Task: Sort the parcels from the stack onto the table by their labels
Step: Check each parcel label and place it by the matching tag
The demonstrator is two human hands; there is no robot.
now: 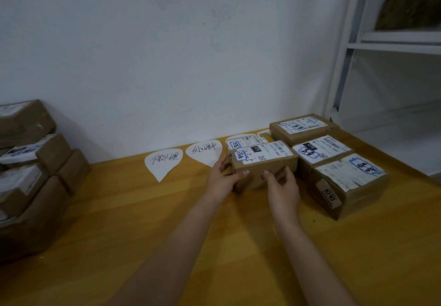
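A brown cardboard parcel (265,162) with a white shipping label sits on the yellow table (148,210), in front of a flatter parcel (248,141) by the wall. My left hand (223,178) holds its left end, thumb on the near face and fingers round the far side. My right hand (282,187) grips the near face lower down. Three labelled parcels stand in a row to the right: far (303,128), middle (322,150), near (348,181). The stack of unsorted parcels (31,169) fills the left edge. Two teardrop paper signs, left (163,163) and right (204,150), lie by the wall.
A white wall runs behind the table. A grey metal shelf rack (358,43) stands at the right with a brown bundle (410,12) on its upper shelf. The table's right edge falls off past the row of parcels.
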